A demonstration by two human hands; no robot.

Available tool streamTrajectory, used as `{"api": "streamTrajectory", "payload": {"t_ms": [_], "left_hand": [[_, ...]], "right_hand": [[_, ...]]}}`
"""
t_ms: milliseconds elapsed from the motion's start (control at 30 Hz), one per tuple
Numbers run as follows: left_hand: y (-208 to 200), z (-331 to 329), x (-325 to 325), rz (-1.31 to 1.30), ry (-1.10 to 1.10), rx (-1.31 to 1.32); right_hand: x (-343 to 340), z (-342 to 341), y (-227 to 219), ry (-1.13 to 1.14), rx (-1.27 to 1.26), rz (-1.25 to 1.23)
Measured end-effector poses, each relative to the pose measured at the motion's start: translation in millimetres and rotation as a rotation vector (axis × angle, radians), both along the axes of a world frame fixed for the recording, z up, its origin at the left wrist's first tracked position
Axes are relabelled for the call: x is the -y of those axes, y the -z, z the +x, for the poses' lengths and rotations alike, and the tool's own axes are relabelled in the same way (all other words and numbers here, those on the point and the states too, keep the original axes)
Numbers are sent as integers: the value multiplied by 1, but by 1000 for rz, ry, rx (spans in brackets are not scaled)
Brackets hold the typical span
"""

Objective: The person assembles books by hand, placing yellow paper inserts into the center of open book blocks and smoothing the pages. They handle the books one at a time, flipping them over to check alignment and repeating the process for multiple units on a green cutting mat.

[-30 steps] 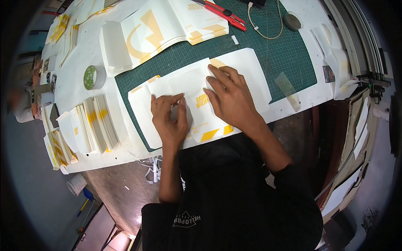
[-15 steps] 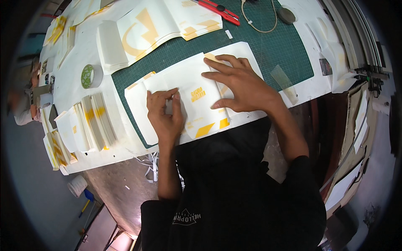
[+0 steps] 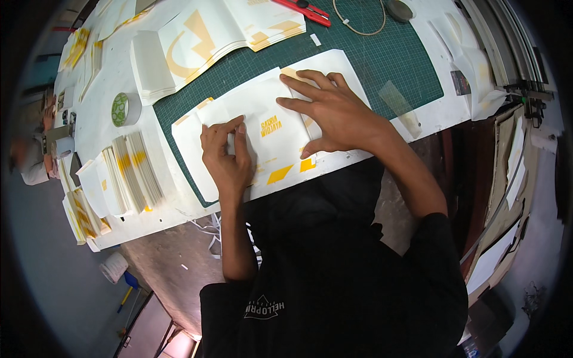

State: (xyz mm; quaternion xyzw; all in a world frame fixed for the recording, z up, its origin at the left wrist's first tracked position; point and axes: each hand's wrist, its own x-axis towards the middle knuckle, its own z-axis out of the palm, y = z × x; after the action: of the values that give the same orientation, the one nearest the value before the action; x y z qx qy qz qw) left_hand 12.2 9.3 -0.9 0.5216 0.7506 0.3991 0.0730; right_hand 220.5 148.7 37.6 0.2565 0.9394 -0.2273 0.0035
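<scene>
Watching from my remote seat, I find the printed paper (image 3: 283,143) lying face up over the larger white sheet (image 3: 188,143), the two of them across the near side of the green mat (image 3: 412,65), and I judge the work to be partway along. What looks done is the laying of one on the other: the paper sits roughly mid-sheet, its yellow print showing, and a tan-printed strip peeks out past its right edge. What looks unfinished is the fit, for both ends of the sheet lie bare, and I cannot tell whether anything is fixed down. My right hand (image 3: 340,119) is spread wide with nothing clasped, fingertips along the paper's right edge and thumb down near the yellow blocks. My left hand (image 3: 227,155) rests by the paper's left part, thumb and forefinger curled toward each other; I cannot tell whether they pinch any paper. Left of the mat stands a row of booklets (image 3: 134,173), perhaps finished pieces, though I cannot be sure. Overlapping the mat's far edge is a pile of printed sheets (image 3: 206,45) lying spread, which may be work left over. The red cutter (image 3: 307,11), also at the mat's far side, lies untouched.
</scene>
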Motion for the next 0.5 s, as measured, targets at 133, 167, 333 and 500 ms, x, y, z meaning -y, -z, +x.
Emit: {"api": "streamTrajectory", "payload": {"t_ms": [133, 167, 333, 500], "left_hand": [[-1, 1, 0, -4, -3, -10], [0, 1, 0, -1, 0, -12], [1, 0, 0, 0, 12, -12], [1, -1, 0, -6, 21, -23]], "right_hand": [[-2, 2, 0, -19, 3, 7], [-2, 3, 2, -29, -25, 25], [-3, 6, 9, -51, -87, 55], [-3, 4, 1, -26, 36, 22]]}}
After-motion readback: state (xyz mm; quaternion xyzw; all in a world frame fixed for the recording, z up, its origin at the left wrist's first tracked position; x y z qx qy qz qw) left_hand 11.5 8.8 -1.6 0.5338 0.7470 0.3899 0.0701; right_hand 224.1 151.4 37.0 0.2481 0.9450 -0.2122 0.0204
